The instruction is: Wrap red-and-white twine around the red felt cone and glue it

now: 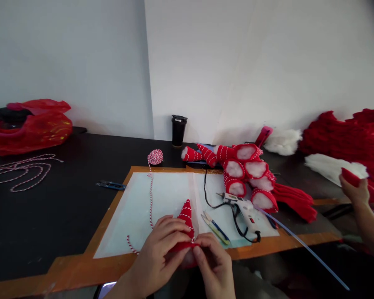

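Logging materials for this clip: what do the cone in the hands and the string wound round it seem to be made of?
The red cone, held by left hand and right hand, looks like soft matte felt or similar fabric: no shine, edge bends under the fingers. The red-and-white string looks like twisted cotton twine, candy-striped and limp.

No readable text, label, brand, number or sign is seen on anything, near the fingers or farther off.

A black table (pixel 59 207) carries a pale mat (pixel 162 199), twine ball (pixel 155 157), glue gun (pixel 244 207), and red bag (pixel 28 126) at upper left.
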The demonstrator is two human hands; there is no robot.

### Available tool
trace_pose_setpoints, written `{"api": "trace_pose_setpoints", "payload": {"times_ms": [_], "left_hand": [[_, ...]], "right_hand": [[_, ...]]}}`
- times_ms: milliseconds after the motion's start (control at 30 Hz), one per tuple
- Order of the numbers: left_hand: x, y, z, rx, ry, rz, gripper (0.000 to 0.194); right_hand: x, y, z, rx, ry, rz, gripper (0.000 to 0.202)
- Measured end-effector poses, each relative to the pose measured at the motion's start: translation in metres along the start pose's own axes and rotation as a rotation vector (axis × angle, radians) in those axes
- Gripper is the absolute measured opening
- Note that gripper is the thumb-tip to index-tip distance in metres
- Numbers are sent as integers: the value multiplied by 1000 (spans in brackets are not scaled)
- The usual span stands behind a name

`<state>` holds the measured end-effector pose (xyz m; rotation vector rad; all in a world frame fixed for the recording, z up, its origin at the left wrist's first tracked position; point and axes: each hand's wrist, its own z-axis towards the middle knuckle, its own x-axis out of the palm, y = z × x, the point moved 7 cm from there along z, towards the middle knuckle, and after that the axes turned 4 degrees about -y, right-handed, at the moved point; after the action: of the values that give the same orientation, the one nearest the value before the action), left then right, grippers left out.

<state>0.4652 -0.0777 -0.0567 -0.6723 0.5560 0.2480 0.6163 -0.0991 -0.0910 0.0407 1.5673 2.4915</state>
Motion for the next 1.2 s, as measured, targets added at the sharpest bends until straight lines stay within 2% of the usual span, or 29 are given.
{"api": "trace_pose_setpoints", "payload": {"times_ms": [233, 333, 433, 467, 533, 567, 633, 733, 833, 900, 933, 1033, 1067, 1133, 1200], "left_hand": [[7, 1, 1, -39, -44, -27, 16], [9, 2, 1, -73, -48, -22, 15], [11, 4, 1, -103, -39, -18, 15], [12, 4, 1, -110, -33, -21, 14], [13, 5, 0, -117, -17, -30, 14], [13, 5, 0, -116, -12, -34, 14], [11, 4, -1, -112, -8, -50, 16], [10, 1, -2, -110, 14, -90, 20], [10, 0, -3, -126, 40, -127, 21], [10, 2, -4, -145, 30, -131, 18], [9, 4, -4, -154, 19, -126, 16], [10, 7, -2, -167, 5, -98, 12], [11, 8, -1, -169, 10, -90, 11], [12, 8, 2, -174, 29, -79, 11], [13, 9, 3, -177, 40, -76, 12]], "right_hand": [[0, -24, -12, 115, -10, 41, 13], [-13, -31, -18, 164, -97, -35, 32], [-57, -15, -9, 12, -322, -339, 38], [-75, -7, -2, -65, -393, -507, 36], [-112, 1, 14, -90, -559, -913, 45], [-127, -4, 25, -35, -550, -1070, 52], [-146, -26, 45, 123, -419, -1185, 55], [-148, -55, 59, 172, -255, -1122, 48], [-140, -64, 55, 119, -220, -1013, 50], [-141, -58, 45, 105, -270, -890, 53], [-145, -51, 37, 109, -345, -785, 55], [-160, -37, 7, 245, -520, -361, 55], [-160, -34, -3, 320, -503, -258, 48], [-156, -28, -19, 426, -411, -205, 34], [-152, -17, -28, 394, -313, -269, 34]]}}
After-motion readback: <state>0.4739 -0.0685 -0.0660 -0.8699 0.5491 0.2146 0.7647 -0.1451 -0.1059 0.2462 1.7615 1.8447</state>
